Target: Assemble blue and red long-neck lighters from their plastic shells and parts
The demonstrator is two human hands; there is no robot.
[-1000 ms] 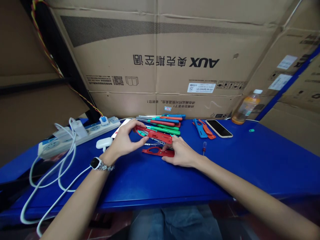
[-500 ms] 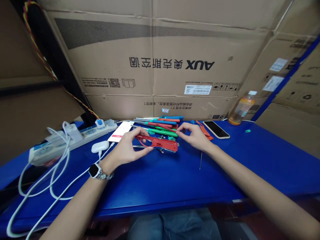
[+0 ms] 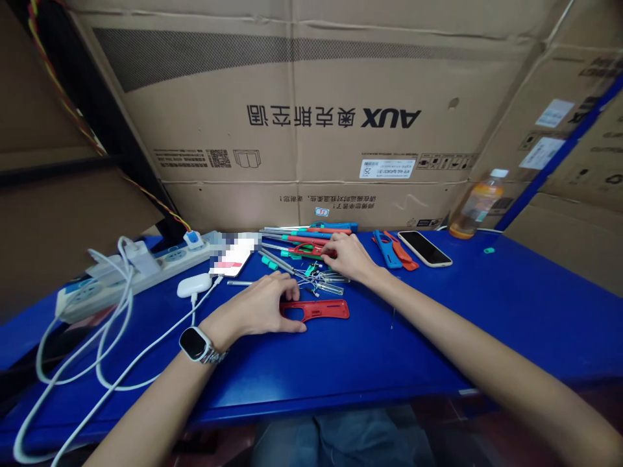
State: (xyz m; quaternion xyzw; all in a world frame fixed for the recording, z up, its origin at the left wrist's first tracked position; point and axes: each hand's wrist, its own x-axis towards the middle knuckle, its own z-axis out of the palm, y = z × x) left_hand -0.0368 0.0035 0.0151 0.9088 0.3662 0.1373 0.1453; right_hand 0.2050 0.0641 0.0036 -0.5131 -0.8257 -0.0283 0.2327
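My left hand (image 3: 265, 305) grips the loop end of a red lighter casing half (image 3: 326, 309), held low over the blue table with its hollow side up. Beyond it lies a pile of loose parts: clear tubes (image 3: 331, 287), thin wires, and small green pieces (image 3: 269, 262). My right hand (image 3: 348, 257) is over the right side of the pile, thumb and fingers pinched together. What they hold, if anything, is hidden. Several long lighters (image 3: 311, 238) with red, blue and green handles and metal barrels lie behind the pile.
Blue and orange casing pieces (image 3: 388, 249) lie to the right, beside a phone (image 3: 424, 248) and a bottle (image 3: 477, 204). A lit phone (image 3: 236, 255), a white earphone case (image 3: 193, 285), cables and a power strip (image 3: 170, 263) occupy the left. A cardboard sheet (image 3: 292, 149) stands behind.
My left hand has lowered the red casing half toward the table and nearer me. My right hand has moved left to the parts pile. Blue casing and loose parts now show.
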